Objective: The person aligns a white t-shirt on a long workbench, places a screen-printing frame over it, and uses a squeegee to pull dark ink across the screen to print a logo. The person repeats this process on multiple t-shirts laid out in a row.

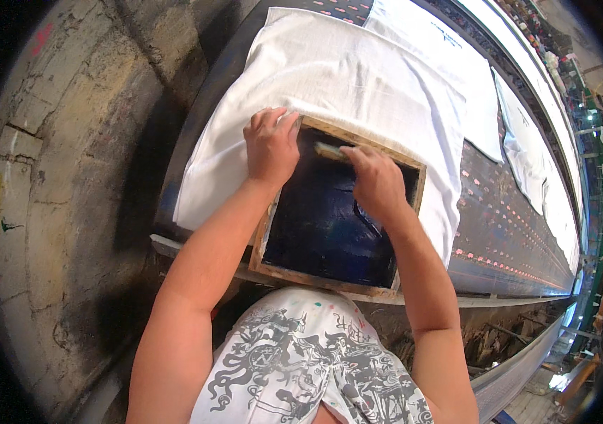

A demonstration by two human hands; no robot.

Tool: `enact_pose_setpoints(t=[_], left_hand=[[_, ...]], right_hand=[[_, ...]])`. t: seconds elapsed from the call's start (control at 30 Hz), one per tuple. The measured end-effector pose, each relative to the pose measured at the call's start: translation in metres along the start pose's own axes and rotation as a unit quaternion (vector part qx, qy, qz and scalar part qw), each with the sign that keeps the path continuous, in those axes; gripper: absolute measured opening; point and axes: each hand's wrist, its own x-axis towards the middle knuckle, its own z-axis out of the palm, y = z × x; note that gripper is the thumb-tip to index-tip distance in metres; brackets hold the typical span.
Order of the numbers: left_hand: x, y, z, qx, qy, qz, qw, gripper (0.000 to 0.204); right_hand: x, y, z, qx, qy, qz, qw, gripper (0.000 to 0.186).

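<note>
A wooden-framed printing screen (pixel 323 280) with dark blue-black ink across its mesh lies on a white cloth (pixel 337 63). My left hand (pixel 272 145) is closed on the frame's far left corner. Inside the frame, near its far side, my right hand (pixel 378 182) grips a squeegee (pixel 330 151) with a pale, slim edge. The squeegee is blurred and partly hidden by my fingers, so I cannot tell how firmly it meets the mesh. A thin dark outline shows on the mesh beside my right wrist.
A long dark table (pixel 499 233) runs off to the right, dotted with rows of pink marks. More white cloths (pixel 450 63) lie along it, some with small dark prints. A worn concrete floor (pixel 90 162) stretches along the left. The table's near edge is close to my body.
</note>
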Motion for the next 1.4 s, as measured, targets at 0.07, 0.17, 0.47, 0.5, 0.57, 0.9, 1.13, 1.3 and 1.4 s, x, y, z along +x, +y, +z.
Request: enact_pose_setpoints(t=[0.07, 0.17, 0.47, 0.5, 0.57, 0.9, 1.13, 1.3, 1.4], left_hand=[[0.001, 0.001, 0.0, 0.002, -0.001, 0.002, 1.0, 0.036], [0.002, 0.001, 0.0, -0.001, -0.002, 0.0, 1.0, 0.035], [0.001, -0.005, -0.001, 0.01, -0.008, 0.033, 0.999, 0.026], [0.001, -0.005, -0.001, 0.01, -0.012, 0.032, 0.999, 0.026], [0.0, -0.007, -0.001, 0.012, -0.011, 0.031, 0.999, 0.027], [0.003, -0.006, -0.001, -0.005, -0.015, 0.01, 1.0, 0.023], [0.004, -0.012, 0.007, -0.11, -0.007, -0.019, 0.994, 0.018], [0.001, -0.016, 0.009, -0.132, 0.008, -0.016, 0.991, 0.018], [0.0, -0.013, 0.01, -0.136, 0.014, -0.004, 0.991, 0.017]], right_hand=[[0.004, 0.004, 0.009, 0.003, -0.001, -0.001, 1.0, 0.051], [0.006, -0.005, 0.003, 0.033, -0.034, -0.023, 0.999, 0.049], [-0.035, 0.049, -0.022, 0.061, -0.155, -0.199, 0.966, 0.041], [-0.048, 0.055, -0.026, 0.053, -0.156, -0.187, 0.969, 0.042], [-0.079, 0.061, -0.035, 0.038, -0.152, -0.162, 0.974, 0.044], [-0.196, -0.045, -0.014, 0.026, -0.011, -0.035, 0.999, 0.046], [-0.138, -0.025, -0.045, 0.092, -0.092, -0.04, 0.991, 0.04], [-0.062, -0.012, -0.028, 0.099, -0.058, -0.055, 0.992, 0.039], [-0.024, -0.002, -0.014, 0.07, -0.061, -0.018, 0.996, 0.043]])
